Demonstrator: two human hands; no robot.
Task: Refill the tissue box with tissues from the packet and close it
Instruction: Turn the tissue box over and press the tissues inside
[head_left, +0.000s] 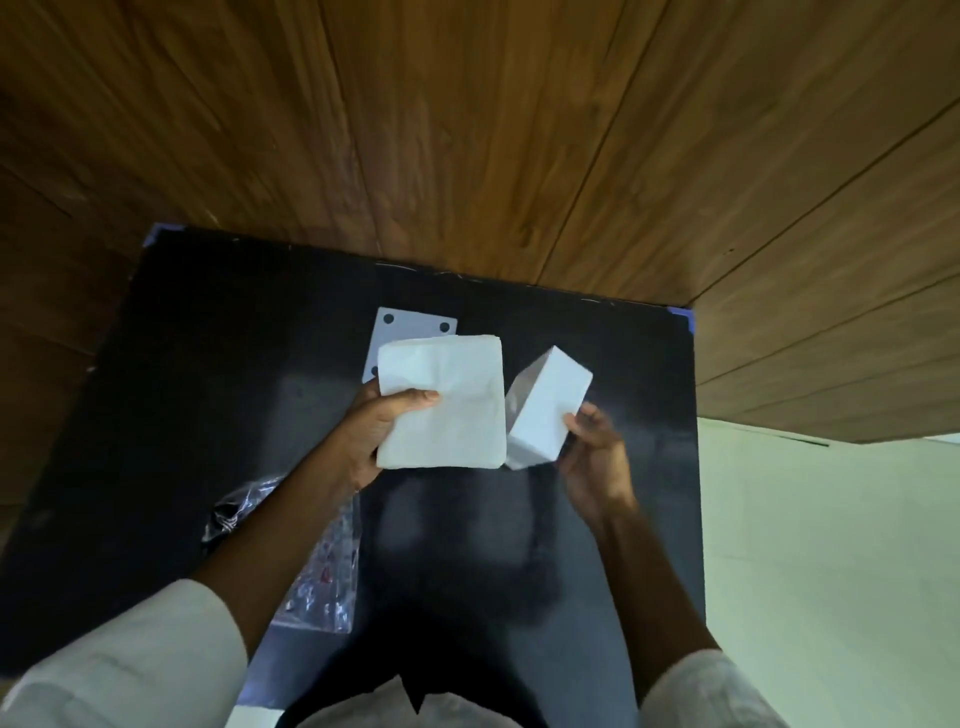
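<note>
White tissue stack (441, 405) pinched at near-left edge by left hand (371, 431), thumb on top, held above black table (208, 364). Right hand (595, 457) closed around tilted box (540, 410), just right of stack. Lid (400, 332) behind stack; empty packet (317, 561) nearer. Soft, light, floppy: support underneath, grip both edges.

A black table (208, 395) is standing against a wood-panelled wall (467, 130). Lying flat on it is a white plate with dark holes at its corners (405, 325) — partly hidden. Nearer the person than that plate, to the left, a crumpled clear plastic packet (327, 582) is resting on the tabletop.
</note>
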